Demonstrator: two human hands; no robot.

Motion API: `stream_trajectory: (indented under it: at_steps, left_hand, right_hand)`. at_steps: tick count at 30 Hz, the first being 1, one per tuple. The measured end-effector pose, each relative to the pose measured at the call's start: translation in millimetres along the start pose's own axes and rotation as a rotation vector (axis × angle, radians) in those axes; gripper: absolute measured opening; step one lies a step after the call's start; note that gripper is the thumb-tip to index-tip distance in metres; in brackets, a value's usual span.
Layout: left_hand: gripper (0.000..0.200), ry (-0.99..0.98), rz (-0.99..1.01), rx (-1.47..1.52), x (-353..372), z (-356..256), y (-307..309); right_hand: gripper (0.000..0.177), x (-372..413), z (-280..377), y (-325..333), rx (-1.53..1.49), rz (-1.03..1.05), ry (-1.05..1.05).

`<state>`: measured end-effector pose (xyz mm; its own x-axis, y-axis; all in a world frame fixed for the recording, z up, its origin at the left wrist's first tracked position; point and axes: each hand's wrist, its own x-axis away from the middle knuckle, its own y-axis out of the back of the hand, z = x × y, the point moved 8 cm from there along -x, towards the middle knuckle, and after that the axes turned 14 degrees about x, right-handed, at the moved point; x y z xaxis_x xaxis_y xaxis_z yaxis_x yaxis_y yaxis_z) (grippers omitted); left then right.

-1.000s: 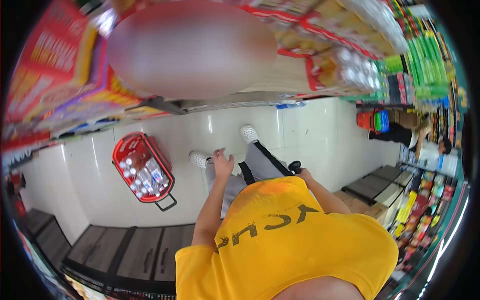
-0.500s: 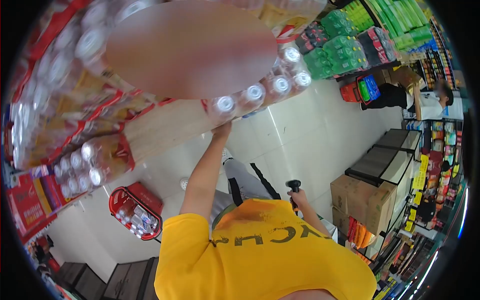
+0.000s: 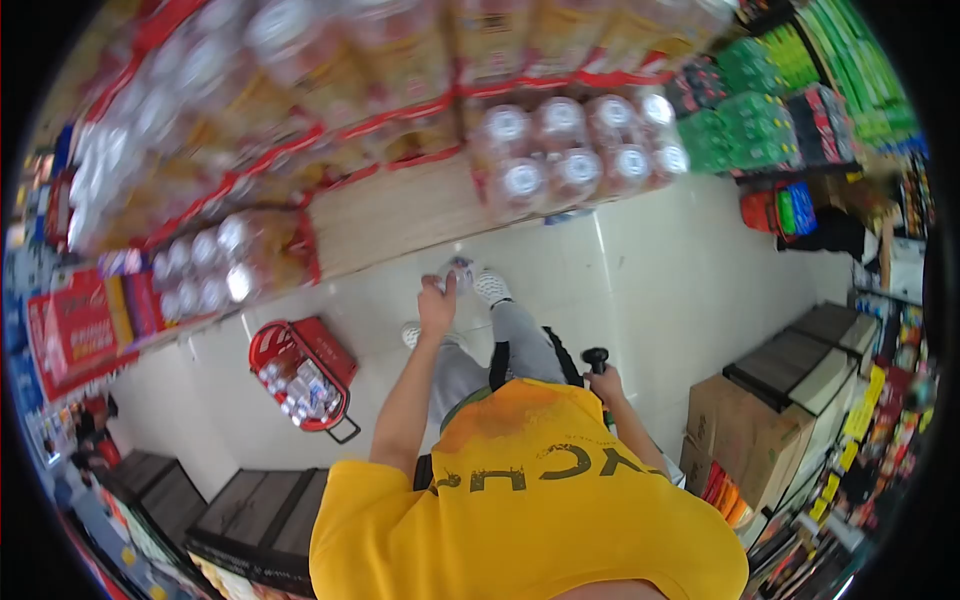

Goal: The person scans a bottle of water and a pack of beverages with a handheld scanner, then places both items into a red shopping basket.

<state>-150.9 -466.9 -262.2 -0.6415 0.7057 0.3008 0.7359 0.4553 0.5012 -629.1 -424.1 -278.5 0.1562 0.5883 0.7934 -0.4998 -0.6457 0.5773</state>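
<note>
My left hand [image 3: 436, 305] is out in front of my body, over the floor near the shelf edge. Its fingers are closed round what looks like a clear plastic bottle [image 3: 459, 273], partly covered by the hand. Down by my right side, my right hand [image 3: 604, 384] grips a black handheld scanner [image 3: 595, 358] with its head upward. Shrink-wrapped packs of bottles [image 3: 575, 160] stand on the wooden shelf board [image 3: 395, 215] ahead of me, right of a bare stretch of board. Another bottle pack [image 3: 240, 255] stands at its left.
A red shopping basket [image 3: 315, 335] with clear bottles inside stands on the floor at left. Cardboard boxes [image 3: 735, 430] and dark-topped cabinets [image 3: 800, 345] line the right. Green bottle packs [image 3: 745, 130] are stacked at the far right, near a person in dark trousers [image 3: 835, 232].
My left hand has come back from beneath the shelf edge, and the clear bottle now shows in it. The view has shifted, revealing more of the shelf. My right hand still holds the scanner.
</note>
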Motion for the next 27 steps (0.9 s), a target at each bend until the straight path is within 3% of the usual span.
stream_trajectory:
  at_steps: [1,3,6,8,11,12,16,19,23,27]
  left_hand:
    - [0.050,-0.010,-0.079,0.002,23.6,15.3,31.3]
    - [0.041,0.126,-0.034,0.158,68.3,67.5,78.8]
    - [0.030,0.353,0.004,0.568,141.8,54.6,168.2]
    - [0.026,0.373,0.013,0.749,174.2,43.8,219.5]
    - [0.024,0.334,-0.025,0.940,211.1,32.5,284.3]
    - [0.024,0.313,-0.041,0.990,220.2,31.2,300.6]
    - [0.025,-0.011,-0.154,0.834,237.4,27.3,356.1]
    - [0.030,-0.381,-0.205,0.346,245.7,-17.7,392.0]
    - [0.038,-0.690,-0.109,0.059,250.7,-56.9,406.8]
    - [0.027,-0.788,-0.114,-0.054,250.3,-68.2,415.7]
  right_hand:
    - [0.026,-0.1,29.0,1.7,0.042,0.004,0.047]
    - [0.030,8.4,99.0,3.1,0.103,0.021,0.161]
    - [0.036,0.9,192.4,-30.2,0.316,0.019,0.406]
    - [0.035,46.7,279.7,-56.3,0.310,0.153,0.533]
    - [0.024,128.3,372.5,-121.8,0.029,0.565,0.597]
    - [0.032,163.8,396.6,-138.2,-0.046,0.675,0.596]
    - [0.047,258.2,441.2,-171.6,-0.178,0.944,0.502]
    - [0.045,283.5,457.5,-182.9,-0.245,0.945,0.605]
    - [0.040,295.9,470.5,-194.7,-0.442,1.093,0.770]
    - [0.049,323.7,486.7,-184.2,-0.676,1.167,0.767]
